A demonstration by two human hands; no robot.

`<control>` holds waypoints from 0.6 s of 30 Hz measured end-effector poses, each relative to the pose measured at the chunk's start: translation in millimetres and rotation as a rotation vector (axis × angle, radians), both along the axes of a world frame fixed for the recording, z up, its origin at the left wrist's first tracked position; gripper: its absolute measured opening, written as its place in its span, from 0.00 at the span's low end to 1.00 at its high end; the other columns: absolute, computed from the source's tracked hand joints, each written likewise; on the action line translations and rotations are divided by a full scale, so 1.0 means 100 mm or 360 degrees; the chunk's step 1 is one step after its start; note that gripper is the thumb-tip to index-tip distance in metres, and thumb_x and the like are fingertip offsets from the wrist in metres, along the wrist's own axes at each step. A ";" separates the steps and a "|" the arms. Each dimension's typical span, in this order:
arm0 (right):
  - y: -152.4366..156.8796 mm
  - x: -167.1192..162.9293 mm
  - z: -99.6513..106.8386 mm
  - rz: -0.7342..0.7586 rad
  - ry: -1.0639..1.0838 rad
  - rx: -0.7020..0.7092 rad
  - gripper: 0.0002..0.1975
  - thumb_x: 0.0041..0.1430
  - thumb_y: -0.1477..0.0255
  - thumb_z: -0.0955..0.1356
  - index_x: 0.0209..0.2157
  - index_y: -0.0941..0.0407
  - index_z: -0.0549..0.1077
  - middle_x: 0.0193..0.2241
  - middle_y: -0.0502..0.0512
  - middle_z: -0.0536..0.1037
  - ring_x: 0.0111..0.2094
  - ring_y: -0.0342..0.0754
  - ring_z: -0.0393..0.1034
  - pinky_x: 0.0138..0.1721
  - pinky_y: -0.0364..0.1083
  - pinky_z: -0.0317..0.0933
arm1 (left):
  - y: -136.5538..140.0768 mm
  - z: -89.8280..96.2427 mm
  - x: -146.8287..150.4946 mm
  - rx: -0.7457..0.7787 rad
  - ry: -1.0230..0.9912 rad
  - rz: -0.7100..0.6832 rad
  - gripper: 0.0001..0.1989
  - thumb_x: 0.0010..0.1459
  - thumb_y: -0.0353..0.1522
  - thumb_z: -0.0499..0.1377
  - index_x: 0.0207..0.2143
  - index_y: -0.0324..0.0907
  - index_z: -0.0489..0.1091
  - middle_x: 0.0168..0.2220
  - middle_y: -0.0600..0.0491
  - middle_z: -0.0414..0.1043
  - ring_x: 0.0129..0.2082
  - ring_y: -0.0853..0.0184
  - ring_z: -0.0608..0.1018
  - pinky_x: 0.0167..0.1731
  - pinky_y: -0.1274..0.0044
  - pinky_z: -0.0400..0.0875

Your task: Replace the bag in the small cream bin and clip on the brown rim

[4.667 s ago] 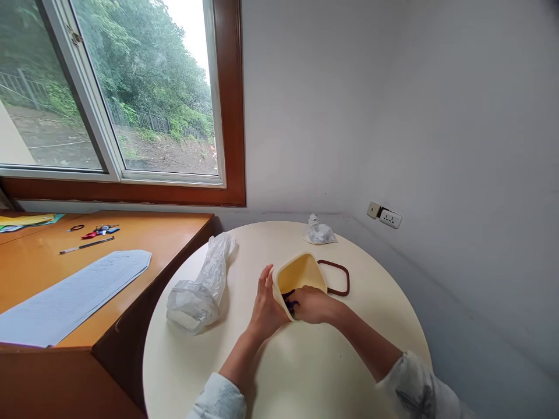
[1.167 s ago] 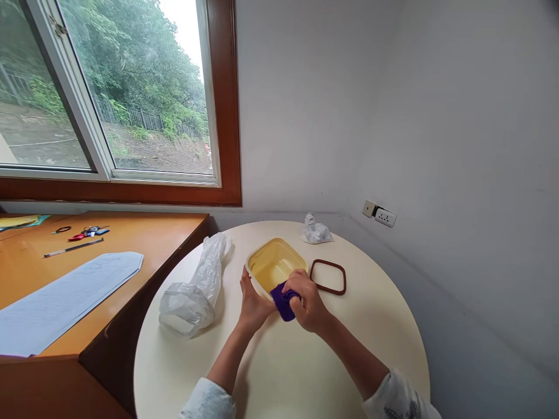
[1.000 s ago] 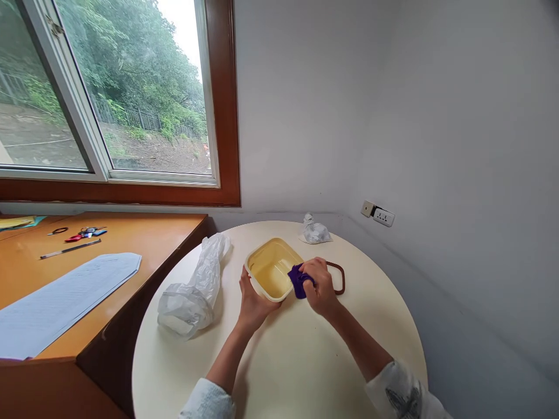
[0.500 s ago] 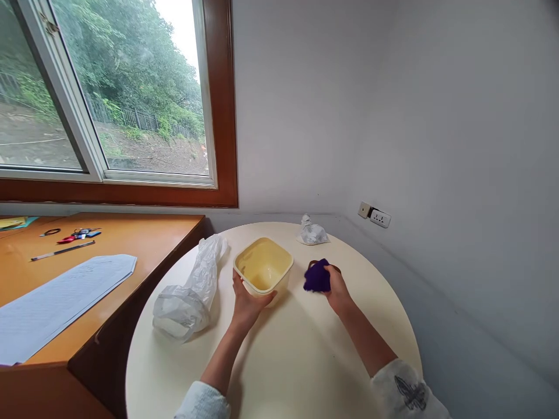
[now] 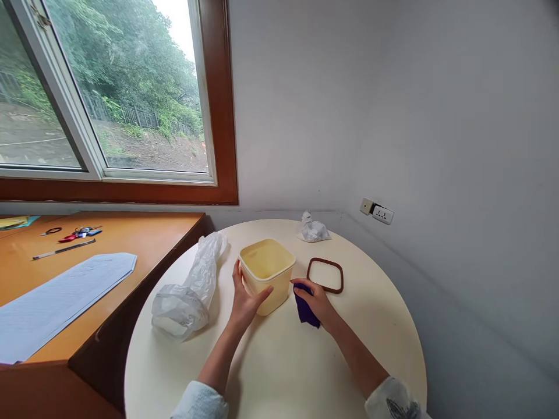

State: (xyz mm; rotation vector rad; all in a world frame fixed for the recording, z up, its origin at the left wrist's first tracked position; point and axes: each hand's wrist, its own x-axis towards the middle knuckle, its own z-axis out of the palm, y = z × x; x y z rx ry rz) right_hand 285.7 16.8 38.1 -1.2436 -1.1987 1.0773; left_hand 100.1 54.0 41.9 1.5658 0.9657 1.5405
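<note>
A pale yellow square plastic container (image 5: 275,298), open at the top, is held near the middle of the round table (image 5: 288,372). My left hand (image 5: 247,299) grips its near left side, thumb across the front and fingers on the left wall. Close to the container's right side, my right hand (image 5: 315,299) is closed on a dark purple cloth (image 5: 305,313), which hangs below the fingers. Just beyond that hand lies a brown rounded-square frame (image 5: 340,278), flat on the tabletop.
A crumpled clear plastic bag (image 5: 183,308) lies left of the container. Toward the wall sits a small white crumpled bag (image 5: 314,228). The orange desk (image 5: 161,233) at left holds papers (image 5: 74,297), a pen (image 5: 63,249) and scissors (image 5: 72,237).
My right hand has brought the purple cloth left and nearer, beside the container, uncovering the brown frame. The container has tilted, showing more of its front wall.
</note>
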 end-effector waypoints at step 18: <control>0.05 0.37 -0.19 -0.0400 -0.0246 -0.0092 0.18 0.51 0.58 0.63 0.36 0.56 0.74 0.27 0.53 0.73 0.28 0.48 0.66 0.28 0.45 0.61 | 0.18 -0.29 -0.10 0.0025 0.0462 0.0800 0.23 0.45 0.42 0.61 0.40 0.43 0.56 0.37 0.53 0.57 0.37 0.62 0.66 0.38 0.66 0.64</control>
